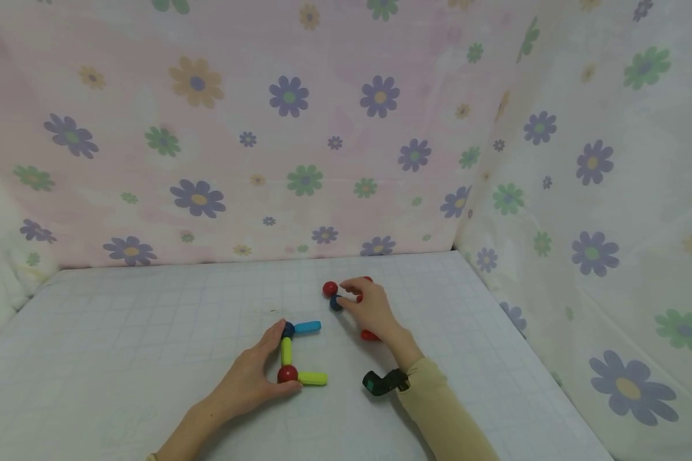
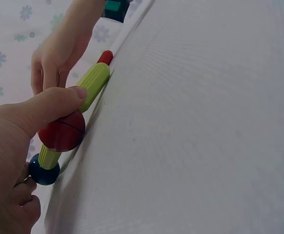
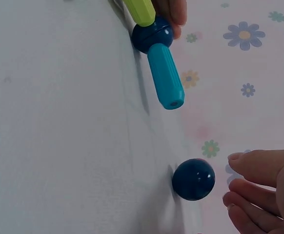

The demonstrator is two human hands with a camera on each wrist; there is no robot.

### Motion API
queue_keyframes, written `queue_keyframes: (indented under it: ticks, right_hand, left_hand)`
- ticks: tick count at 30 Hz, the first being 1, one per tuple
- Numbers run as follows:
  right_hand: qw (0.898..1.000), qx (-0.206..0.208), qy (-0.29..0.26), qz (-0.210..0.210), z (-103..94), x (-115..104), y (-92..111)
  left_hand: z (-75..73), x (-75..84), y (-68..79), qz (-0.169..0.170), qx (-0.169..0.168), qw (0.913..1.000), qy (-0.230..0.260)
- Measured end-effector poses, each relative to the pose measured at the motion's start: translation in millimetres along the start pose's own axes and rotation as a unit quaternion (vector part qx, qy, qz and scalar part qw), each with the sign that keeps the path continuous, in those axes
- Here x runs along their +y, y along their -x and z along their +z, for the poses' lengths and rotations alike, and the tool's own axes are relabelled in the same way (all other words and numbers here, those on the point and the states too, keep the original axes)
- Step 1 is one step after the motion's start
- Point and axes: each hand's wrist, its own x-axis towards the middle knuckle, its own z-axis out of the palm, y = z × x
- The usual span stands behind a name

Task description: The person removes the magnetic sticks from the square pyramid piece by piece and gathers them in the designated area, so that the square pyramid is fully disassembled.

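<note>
My left hand (image 1: 248, 378) holds a toy frame of magnetic rods and balls, thumb at the red ball (image 1: 288, 374) and fingers at the dark blue ball (image 1: 289, 330). A yellow-green rod (image 1: 286, 351) links these balls. Another yellow-green rod (image 1: 313, 378) sticks out rightward from the red one, and a light blue rod (image 1: 308, 326) from the blue one. My right hand (image 1: 375, 310) is farther back, over a loose dark blue ball (image 3: 193, 179). In the right wrist view its thumb and fingers are apart, with a gap between them and that ball.
A loose red ball (image 1: 330, 289) lies just behind the loose blue one. Several red pieces, including a red rod (image 1: 370, 335), are partly hidden by my right hand. Flowered cloth (image 1: 334, 173) hangs behind the white-covered table (image 1: 150, 333) and along its sides.
</note>
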Motion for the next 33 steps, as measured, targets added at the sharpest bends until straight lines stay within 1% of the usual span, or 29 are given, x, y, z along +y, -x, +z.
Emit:
queue_keyframes:
  ticks: [3,5,9,12,17,20,24,27,33]
  right_hand:
    - [1.000,0.011,-0.011,-0.016,-2.3,-5,0]
    - [0.999,0.010,-0.030,-0.028,-4.9,-10,1]
    - [0.996,0.000,-0.080,-0.039,-9.3,-23,6]
    - [0.994,-0.013,-0.101,-0.040,-9.1,-33,10]
    - [0.992,-0.053,-0.112,-0.033,-1.6,-41,18]
    - [0.990,-0.069,-0.118,-0.029,3.1,-43,21]
    - [0.989,-0.093,-0.117,-0.012,9.0,-44,24]
    - [0.987,-0.114,-0.114,0.001,13.4,-45,25]
    - [0.985,-0.138,-0.106,0.002,22.3,-43,28]
  left_hand:
    - [0.4,0.6,0.3,-0.002,-0.001,1.0000,-0.001]
    - [1.6,1.8,1.2,-0.004,0.001,1.0000,-0.002]
    - [4.5,3.8,2.8,-0.001,0.005,1.0000,0.000]
    - [6.8,4.9,4.6,0.003,0.008,1.0000,0.003]
    - [10.6,6.7,8.1,0.002,0.016,0.9999,0.004]
    - [11.8,7.2,8.4,0.000,0.015,0.9999,0.006]
    - [12.3,6.9,7.5,-0.001,0.014,0.9999,0.004]
    - [12.3,5.9,7.3,0.004,0.016,0.9999,0.003]
    - [12.2,3.8,8.1,0.015,0.018,0.9997,0.003]
